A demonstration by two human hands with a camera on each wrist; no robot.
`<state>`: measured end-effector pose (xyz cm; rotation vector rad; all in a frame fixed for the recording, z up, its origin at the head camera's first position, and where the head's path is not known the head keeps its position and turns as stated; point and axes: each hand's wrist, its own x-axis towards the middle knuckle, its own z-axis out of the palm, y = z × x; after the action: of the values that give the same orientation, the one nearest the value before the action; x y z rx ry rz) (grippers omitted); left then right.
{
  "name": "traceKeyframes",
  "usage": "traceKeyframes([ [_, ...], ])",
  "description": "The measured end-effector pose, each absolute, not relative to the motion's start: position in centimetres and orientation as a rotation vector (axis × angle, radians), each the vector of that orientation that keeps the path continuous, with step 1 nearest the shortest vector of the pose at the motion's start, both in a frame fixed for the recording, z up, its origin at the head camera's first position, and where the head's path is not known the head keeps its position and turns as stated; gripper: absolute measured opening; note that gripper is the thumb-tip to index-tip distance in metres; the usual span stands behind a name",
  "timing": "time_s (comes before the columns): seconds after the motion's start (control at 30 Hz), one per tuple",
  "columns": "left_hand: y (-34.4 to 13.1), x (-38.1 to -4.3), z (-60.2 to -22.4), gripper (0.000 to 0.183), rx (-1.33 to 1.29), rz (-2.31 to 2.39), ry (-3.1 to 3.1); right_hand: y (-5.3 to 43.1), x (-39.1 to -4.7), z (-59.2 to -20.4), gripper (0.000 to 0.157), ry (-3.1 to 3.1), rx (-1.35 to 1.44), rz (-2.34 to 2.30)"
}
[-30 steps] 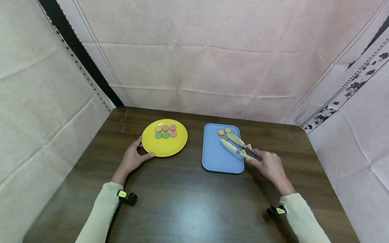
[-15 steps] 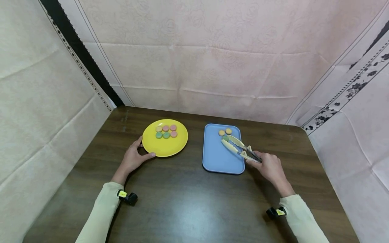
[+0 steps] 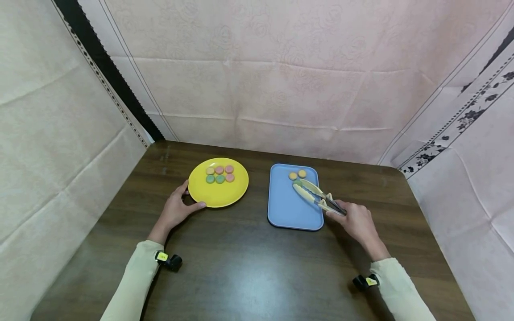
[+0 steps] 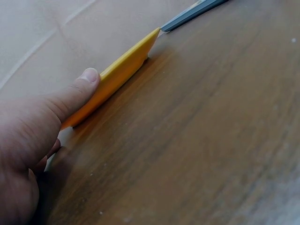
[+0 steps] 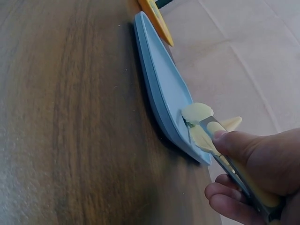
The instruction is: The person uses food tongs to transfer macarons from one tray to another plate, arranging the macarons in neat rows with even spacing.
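My left hand [image 3: 174, 209] holds the near left rim of a round yellow plate [image 3: 221, 196], thumb [image 4: 86, 82] at its edge in the left wrist view. Pink macarons [image 3: 229, 169], green macarons [image 3: 220, 179] and one yellow macaron [image 3: 210, 170] sit on it in two rows. My right hand [image 3: 355, 220] grips tongs [image 3: 304, 193] with cream tips, reaching over a blue tray [image 3: 293, 216]. Between the tips sits a green macaron [image 3: 297, 182], partly hidden. Two yellow macarons [image 3: 302, 173] lie just beyond it on the tray.
Plate and tray stand apart on a dark wooden table [image 3: 225, 249], near its far edge. A pale cloth [image 3: 261, 98] hangs behind the table, with more cloth at both sides. Each wrist wears a small black camera [image 3: 173, 263].
The tongs' tips have drawn closer together around the green macaron. The left hand and the plate have stayed in place.
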<state>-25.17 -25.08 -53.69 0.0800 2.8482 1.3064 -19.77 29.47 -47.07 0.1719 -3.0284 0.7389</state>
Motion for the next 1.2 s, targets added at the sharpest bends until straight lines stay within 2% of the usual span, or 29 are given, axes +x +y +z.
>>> traceKeyframes([
  [0.57, -25.2, -25.1, -53.7, 0.125, 0.07, 1.313, 2.838, 27.0, -21.0, -45.7, 0.051, -2.93, 0.27, 0.764],
  [1.2, -25.1, -25.2, -53.7, 0.124, 0.075, 1.322, 2.843, 20.4, -23.6, -43.5, 0.055, -2.867, 0.482, 0.746],
])
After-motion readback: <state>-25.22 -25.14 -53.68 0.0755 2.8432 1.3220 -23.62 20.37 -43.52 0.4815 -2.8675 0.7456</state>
